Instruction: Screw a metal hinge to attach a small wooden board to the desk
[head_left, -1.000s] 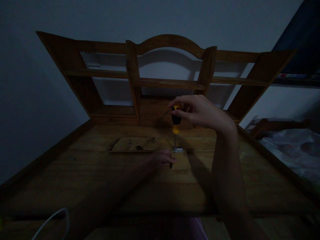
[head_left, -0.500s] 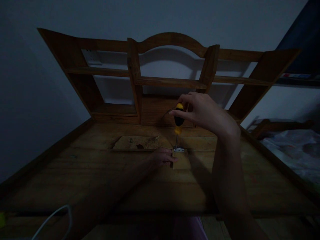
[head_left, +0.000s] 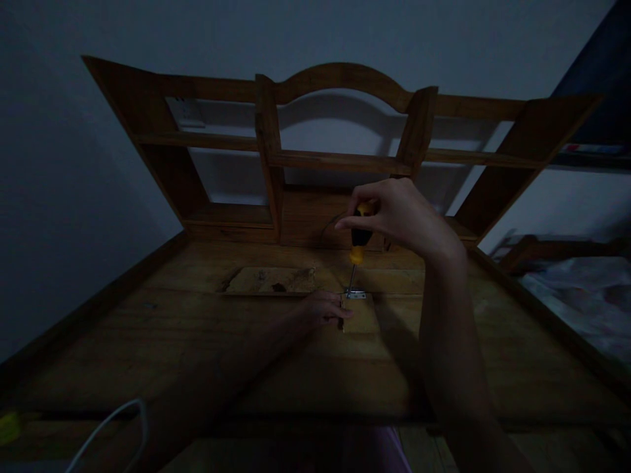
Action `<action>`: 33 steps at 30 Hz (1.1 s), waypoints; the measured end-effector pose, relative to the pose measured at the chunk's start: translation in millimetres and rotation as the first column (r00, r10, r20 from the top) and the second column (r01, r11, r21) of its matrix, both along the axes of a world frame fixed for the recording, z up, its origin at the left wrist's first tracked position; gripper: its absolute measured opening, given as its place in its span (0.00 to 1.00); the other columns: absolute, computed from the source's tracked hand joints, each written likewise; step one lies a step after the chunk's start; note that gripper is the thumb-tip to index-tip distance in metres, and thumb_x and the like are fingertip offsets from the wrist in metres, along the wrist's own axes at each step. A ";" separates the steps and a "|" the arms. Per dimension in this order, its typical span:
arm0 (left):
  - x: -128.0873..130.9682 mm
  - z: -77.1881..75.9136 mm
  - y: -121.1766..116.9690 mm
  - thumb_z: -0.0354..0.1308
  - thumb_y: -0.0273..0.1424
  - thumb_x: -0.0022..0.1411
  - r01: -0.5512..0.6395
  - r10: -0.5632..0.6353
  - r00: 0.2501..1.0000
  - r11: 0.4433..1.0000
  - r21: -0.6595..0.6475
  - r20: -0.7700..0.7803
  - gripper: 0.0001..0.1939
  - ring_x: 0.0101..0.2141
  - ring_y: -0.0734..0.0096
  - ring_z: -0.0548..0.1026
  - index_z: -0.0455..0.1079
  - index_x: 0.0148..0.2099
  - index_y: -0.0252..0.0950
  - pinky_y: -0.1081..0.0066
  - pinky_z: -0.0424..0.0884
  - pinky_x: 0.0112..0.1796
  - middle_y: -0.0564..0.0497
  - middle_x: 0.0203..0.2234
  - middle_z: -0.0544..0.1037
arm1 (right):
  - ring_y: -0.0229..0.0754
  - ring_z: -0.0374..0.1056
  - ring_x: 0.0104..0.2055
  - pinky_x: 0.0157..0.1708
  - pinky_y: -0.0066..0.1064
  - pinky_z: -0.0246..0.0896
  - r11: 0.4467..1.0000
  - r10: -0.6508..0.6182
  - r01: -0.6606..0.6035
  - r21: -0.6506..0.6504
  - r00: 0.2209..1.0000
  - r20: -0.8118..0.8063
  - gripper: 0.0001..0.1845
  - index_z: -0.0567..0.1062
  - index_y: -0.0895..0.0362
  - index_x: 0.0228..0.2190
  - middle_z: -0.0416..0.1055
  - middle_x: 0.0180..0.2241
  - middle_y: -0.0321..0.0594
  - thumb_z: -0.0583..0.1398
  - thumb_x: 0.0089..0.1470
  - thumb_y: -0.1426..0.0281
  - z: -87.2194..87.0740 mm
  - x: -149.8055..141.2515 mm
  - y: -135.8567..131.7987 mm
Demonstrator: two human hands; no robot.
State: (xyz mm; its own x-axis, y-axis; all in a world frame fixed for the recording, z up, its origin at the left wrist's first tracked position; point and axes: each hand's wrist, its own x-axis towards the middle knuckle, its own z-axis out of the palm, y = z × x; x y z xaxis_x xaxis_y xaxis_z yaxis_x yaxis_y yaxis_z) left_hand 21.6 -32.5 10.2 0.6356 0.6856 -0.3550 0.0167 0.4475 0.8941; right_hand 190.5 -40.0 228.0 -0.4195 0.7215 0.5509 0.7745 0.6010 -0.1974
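Note:
My right hand [head_left: 394, 217] is closed around the handle of a yellow and black screwdriver [head_left: 359, 242], held nearly upright. Its tip stands on a small metal hinge [head_left: 355, 295] at the back edge of a small wooden block [head_left: 361, 318] on the wooden desk [head_left: 197, 341]. My left hand [head_left: 323, 307] lies on the desk with its fingers pressed against the left side of that block, next to the hinge. The scene is dim.
A wooden hutch with shelves [head_left: 340, 157] rises at the back of the desk against a pale wall. A flat wooden panel [head_left: 271, 281] lies left of the block. A white cable [head_left: 113, 427] loops at the lower left. Bedding [head_left: 582, 295] lies to the right.
My right hand and the screwdriver handle have shifted slightly right and tilted, fingers turning on the handle. My left hand stays by the block.

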 end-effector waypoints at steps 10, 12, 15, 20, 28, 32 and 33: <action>0.9 8.4 -4.2 0.79 0.33 0.39 -0.017 0.017 1.000 0.999 -0.052 -0.005 0.18 0.42 0.62 0.80 0.79 0.33 0.32 0.68 0.71 0.47 0.46 0.35 0.83 | 0.40 0.71 0.30 0.32 0.31 0.59 0.938 0.164 -0.168 -0.304 0.986 -0.037 0.17 0.78 0.52 0.52 0.78 0.31 0.35 0.61 0.63 0.65 9.9 15.9 -10.0; 0.6 6.7 -3.8 0.79 0.33 0.39 -0.022 0.022 1.000 0.998 -0.053 -0.004 0.19 0.41 0.62 0.80 0.80 0.34 0.33 0.68 0.72 0.47 0.46 0.35 0.83 | 0.41 0.72 0.30 0.32 0.31 0.61 0.916 0.184 -0.192 -0.353 0.981 -0.055 0.20 0.77 0.50 0.56 0.78 0.31 0.35 0.59 0.64 0.66 10.6 17.7 -12.1; 1.0 2.1 -1.4 0.80 0.32 0.37 -0.034 0.034 0.999 0.997 -0.072 0.003 0.20 0.43 0.61 0.80 0.80 0.35 0.34 0.68 0.72 0.48 0.45 0.36 0.83 | 0.41 0.73 0.31 0.34 0.32 0.62 0.919 0.171 -0.184 -0.348 0.983 -0.067 0.20 0.77 0.50 0.55 0.78 0.32 0.35 0.59 0.64 0.67 9.3 16.5 -11.8; 0.2 2.9 -0.9 0.81 0.34 0.36 -0.015 0.015 1.000 0.997 -0.074 0.008 0.23 0.44 0.60 0.80 0.80 0.36 0.33 0.67 0.71 0.50 0.45 0.38 0.83 | 0.40 0.71 0.30 0.34 0.32 0.59 0.970 0.114 -0.117 -0.214 0.993 -0.024 0.14 0.80 0.54 0.47 0.77 0.30 0.36 0.63 0.61 0.64 6.4 13.8 -7.4; 0.4 7.1 -3.0 0.80 0.33 0.37 -0.014 0.014 1.000 0.997 -0.076 0.004 0.21 0.42 0.61 0.80 0.79 0.35 0.32 0.67 0.71 0.47 0.45 0.35 0.83 | 0.38 0.66 0.29 0.30 0.32 0.52 0.988 0.019 -0.013 -0.153 0.999 0.036 0.19 0.80 0.56 0.33 0.74 0.27 0.36 0.65 0.58 0.51 6.9 18.2 -4.5; 1.3 4.5 -2.0 0.80 0.33 0.39 -0.042 0.042 0.999 0.995 -0.096 -0.002 0.21 0.39 0.64 0.79 0.79 0.36 0.32 0.69 0.71 0.45 0.47 0.34 0.82 | 0.39 0.63 0.27 0.29 0.33 0.49 0.993 -0.068 0.073 -0.089 0.996 0.051 0.25 0.75 0.56 0.27 0.71 0.25 0.37 0.63 0.59 0.47 2.6 16.8 -0.6; 1.6 3.8 -1.4 0.79 0.33 0.42 -0.057 0.056 0.998 0.994 -0.092 -0.013 0.19 0.39 0.66 0.79 0.79 0.36 0.32 0.70 0.71 0.44 0.47 0.34 0.82 | 0.39 0.63 0.27 0.29 0.33 0.49 0.993 -0.084 0.088 -0.076 0.995 0.052 0.26 0.74 0.56 0.26 0.71 0.24 0.37 0.63 0.59 0.46 1.5 16.5 0.6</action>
